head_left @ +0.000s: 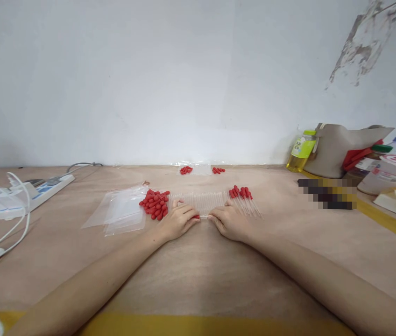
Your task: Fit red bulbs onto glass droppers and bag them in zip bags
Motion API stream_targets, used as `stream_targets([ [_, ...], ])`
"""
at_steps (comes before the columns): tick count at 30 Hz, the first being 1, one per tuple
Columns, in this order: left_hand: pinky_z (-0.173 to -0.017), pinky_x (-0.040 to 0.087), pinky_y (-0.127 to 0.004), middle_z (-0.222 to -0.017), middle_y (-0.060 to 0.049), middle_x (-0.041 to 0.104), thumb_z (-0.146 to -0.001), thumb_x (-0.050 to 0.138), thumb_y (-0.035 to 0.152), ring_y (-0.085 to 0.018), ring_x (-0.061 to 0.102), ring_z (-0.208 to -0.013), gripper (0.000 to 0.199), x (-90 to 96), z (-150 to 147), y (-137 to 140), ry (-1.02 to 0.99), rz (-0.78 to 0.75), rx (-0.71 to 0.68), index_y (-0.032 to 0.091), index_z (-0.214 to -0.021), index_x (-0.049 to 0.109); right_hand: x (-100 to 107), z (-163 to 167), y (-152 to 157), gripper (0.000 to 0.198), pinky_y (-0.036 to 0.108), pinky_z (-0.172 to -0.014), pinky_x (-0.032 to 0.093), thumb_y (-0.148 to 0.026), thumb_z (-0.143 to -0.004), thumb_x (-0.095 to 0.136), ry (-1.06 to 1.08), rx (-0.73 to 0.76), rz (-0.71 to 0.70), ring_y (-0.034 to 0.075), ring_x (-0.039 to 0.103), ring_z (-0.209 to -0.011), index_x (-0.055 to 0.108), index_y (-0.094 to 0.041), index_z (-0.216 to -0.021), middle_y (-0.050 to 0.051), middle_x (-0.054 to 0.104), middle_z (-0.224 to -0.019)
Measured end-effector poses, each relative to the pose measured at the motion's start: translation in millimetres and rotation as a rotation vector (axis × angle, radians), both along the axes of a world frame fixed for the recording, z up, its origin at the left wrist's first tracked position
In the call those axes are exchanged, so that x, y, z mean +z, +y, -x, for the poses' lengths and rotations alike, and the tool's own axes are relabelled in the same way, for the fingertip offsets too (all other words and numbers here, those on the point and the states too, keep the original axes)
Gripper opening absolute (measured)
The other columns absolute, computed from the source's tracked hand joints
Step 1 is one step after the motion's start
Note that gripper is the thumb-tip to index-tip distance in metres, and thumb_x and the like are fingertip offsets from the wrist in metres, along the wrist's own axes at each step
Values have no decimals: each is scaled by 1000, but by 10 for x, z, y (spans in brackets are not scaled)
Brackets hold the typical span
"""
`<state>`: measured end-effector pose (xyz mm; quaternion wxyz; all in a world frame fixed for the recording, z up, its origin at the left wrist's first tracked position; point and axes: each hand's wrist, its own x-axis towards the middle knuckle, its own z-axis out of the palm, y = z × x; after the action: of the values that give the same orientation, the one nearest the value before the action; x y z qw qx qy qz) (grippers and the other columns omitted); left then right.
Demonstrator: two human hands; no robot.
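Observation:
My left hand (179, 220) is closed on a red rubber dropper bulb (195, 216), which peeks out at the fingertips. My right hand (231, 222) pinches a thin clear dropper tube (204, 217) that lies crosswise between the hands and meets the bulb. Whether the tube has entered the bulb cannot be made out. Behind the hands lies a row of clear tubes (208, 201). A heap of red bulbs (154, 203) is left of my left hand, partly on clear plastic bags (123, 212). Past my right hand lie several droppers with red bulbs (245, 193).
Two small groups of red bulbs (186, 170) rest on plastic near the wall. At left is a power strip (47, 192) with white cables (27, 219). A yellow-green bottle (301, 151), a grey bag (338, 149) and a white tub (385, 173) stand at right.

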<state>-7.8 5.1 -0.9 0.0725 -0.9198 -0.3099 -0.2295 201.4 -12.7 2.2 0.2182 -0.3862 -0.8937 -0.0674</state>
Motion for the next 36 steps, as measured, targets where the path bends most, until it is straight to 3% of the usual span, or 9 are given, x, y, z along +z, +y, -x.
stream_targets([
  [5,-90,26,-37,-96,-3,60,-84,50,33,-19,53,-92,20,-5,31,-8,-173,1,118,21,-99,54,124,-8,13,27,30,-68,28,-28,-84,41,-94,-59,-56,17,54,-74,61,-16,-72,7,62,-77],
  [9,-89,27,-39,-107,-6,55,-79,54,31,-23,47,-101,35,-3,60,-5,-243,-2,240,22,-113,47,179,-216,218,29,25,-54,29,-28,-82,41,66,-426,110,15,54,-60,60,-17,-64,6,62,-67],
  [12,-87,28,-38,-103,-5,55,-79,53,27,-22,48,-100,26,2,65,-4,-223,30,236,23,-105,51,182,-417,387,32,23,-48,27,-31,-80,41,172,-655,223,15,53,-55,58,-17,-57,5,60,-58],
  [15,-86,27,-39,-97,-3,56,-80,52,25,-20,50,-94,10,4,57,-3,-202,48,213,22,-88,57,136,-525,478,33,24,-46,27,-33,-78,42,171,-757,236,16,55,-55,56,-17,-52,6,59,-58],
  [24,-85,26,-39,-86,-2,57,-79,54,31,-17,50,-84,21,10,46,-16,-194,41,202,17,-64,50,22,-520,497,34,25,-48,28,-40,-77,42,121,-750,243,19,56,-59,56,-19,-54,7,61,-64],
  [31,-83,27,-36,-86,-1,59,-82,49,23,-18,50,-88,7,20,35,-27,-183,67,175,20,-81,55,-12,-443,477,26,27,-54,33,-39,-76,46,150,-676,159,19,57,-65,58,-19,-66,5,62,-67],
  [36,-83,27,-36,-86,-1,59,-81,49,23,-18,50,-87,8,13,42,-20,-167,75,178,20,-80,57,-12,-364,454,28,28,-59,37,-37,-77,43,84,-687,228,22,58,-72,61,-19,-65,7,62,-70],
])
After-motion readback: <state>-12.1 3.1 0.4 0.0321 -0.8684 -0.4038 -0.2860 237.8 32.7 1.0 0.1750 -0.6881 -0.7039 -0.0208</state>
